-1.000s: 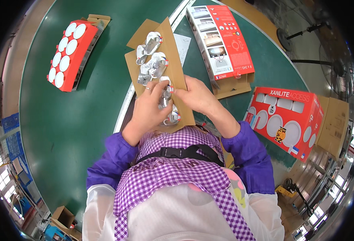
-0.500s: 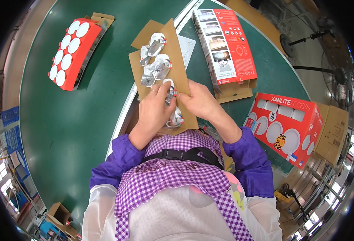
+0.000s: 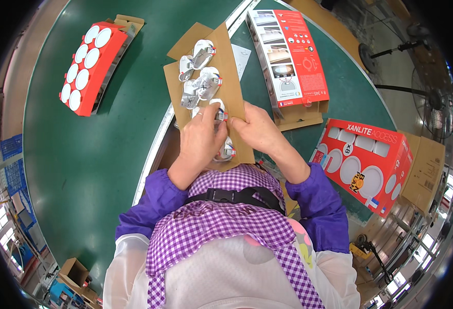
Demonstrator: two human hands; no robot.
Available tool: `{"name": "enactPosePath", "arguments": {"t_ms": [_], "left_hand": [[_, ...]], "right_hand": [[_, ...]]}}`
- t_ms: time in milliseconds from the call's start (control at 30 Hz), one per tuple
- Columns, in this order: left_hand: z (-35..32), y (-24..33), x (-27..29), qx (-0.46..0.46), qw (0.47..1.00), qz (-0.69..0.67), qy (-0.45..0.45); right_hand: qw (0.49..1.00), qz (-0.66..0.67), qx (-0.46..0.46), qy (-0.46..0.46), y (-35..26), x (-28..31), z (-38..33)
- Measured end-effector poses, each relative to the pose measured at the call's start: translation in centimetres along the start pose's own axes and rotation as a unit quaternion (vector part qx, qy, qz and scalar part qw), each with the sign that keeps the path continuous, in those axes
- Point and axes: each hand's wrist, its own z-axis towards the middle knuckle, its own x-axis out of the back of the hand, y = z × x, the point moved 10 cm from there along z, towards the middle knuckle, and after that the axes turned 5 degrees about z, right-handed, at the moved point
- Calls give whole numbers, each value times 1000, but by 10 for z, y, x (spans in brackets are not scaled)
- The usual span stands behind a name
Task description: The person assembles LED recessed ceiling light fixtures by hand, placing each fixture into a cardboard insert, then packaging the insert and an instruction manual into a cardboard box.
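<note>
In front of my body is a brown cardboard insert (image 3: 230, 62), tilted, with several white and silver downlights (image 3: 209, 83) set in it. My left hand (image 3: 198, 141), a ring on one finger, is closed with its fingertips on a downlight (image 3: 217, 109) in the lower part of the insert; the fingers partly cover it. My right hand (image 3: 261, 131) grips the insert's right edge, its thumb on the front face beside that downlight's red-tipped connector. Below my hands another downlight (image 3: 227, 150) sits near the insert's bottom flap.
A red pack with white round lights (image 3: 85, 69) lies on the green table (image 3: 103, 170) at far left. An open red-and-white box (image 3: 290, 62) lies beyond my right hand. Another red box (image 3: 362, 165) stands at right, near a brown carton (image 3: 424, 172). A white paper (image 3: 242, 57) lies behind the insert.
The insert has shifted very slightly, and my left fingers have moved a little at the same downlight. My right hand keeps its hold on the edge.
</note>
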Motion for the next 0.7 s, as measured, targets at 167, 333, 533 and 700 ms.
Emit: {"name": "enactPosePath", "arguments": {"t_ms": [167, 333, 533, 700], "left_hand": [[3, -4, -1, 15, 999, -27, -32], [-2, -29, 4, 62, 986, -156, -6], [-3, -43, 8, 70, 965, -248, 51], [-17, -80, -6, 204, 872, -445, 12]], "right_hand": [[999, -23, 2, 22, 2, 3, 4], [1000, -8, 3, 9, 6, 1, 2], [1000, -6, 7, -2, -2, -6, 1], [999, -49, 15, -12, -13, -14, 6]]}}
